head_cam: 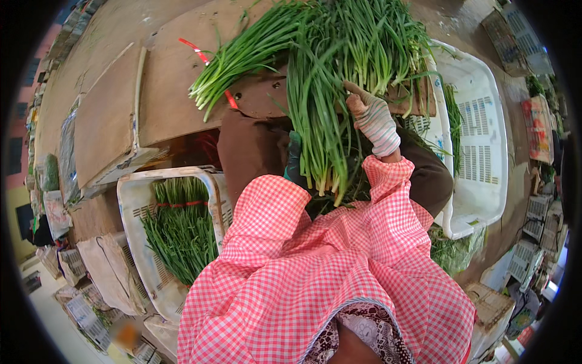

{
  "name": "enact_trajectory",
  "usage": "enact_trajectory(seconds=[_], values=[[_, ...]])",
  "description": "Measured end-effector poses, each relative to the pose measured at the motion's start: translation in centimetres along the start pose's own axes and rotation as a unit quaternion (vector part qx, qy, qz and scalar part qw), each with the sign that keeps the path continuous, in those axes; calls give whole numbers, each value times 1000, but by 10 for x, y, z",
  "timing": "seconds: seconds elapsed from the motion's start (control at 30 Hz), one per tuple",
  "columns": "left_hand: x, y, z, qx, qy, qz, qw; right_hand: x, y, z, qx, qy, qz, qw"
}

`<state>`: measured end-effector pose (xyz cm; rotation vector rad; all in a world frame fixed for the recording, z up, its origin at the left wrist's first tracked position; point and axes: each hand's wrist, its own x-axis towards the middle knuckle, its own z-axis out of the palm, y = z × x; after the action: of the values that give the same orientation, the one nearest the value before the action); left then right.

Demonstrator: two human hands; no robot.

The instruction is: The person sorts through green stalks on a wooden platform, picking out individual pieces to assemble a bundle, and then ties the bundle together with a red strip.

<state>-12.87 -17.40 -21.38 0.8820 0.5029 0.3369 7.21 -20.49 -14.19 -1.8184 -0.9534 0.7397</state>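
A loose bunch of long green chives point(318, 113) hangs over my lap, its pale stem ends pointing towards me. My left hand point(294, 154), in a dark green glove, grips the bunch from its left side; most of that hand is hidden behind the leaves. At the right edge of the bunch is my right hand point(373, 118), in a striped glove with bare fingertips. Its index finger reaches to the leaves; whether it pinches any is unclear. Beyond, a large pile of chives point(373, 50) and a smaller bunch point(250, 57) lie on a brown board point(168, 100).
Red tape point(194, 49) runs under the smaller bunch. At left, a white plastic crate point(127, 200) holds chives tied with a red band point(182, 204). Another white crate point(495, 150) stands at my right with some chives inside. A board-topped box point(109, 113) sits at far left.
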Motion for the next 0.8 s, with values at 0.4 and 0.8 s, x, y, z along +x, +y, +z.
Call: enact_trajectory(seconds=[0.4,0.8], values=[[-15,-15,7,-181,-32,-55,981,-127,-18,-12,-26,-94,161,982],[-29,-17,8,-276,-66,-66,957,-118,30,28,58,-78,46,994]])
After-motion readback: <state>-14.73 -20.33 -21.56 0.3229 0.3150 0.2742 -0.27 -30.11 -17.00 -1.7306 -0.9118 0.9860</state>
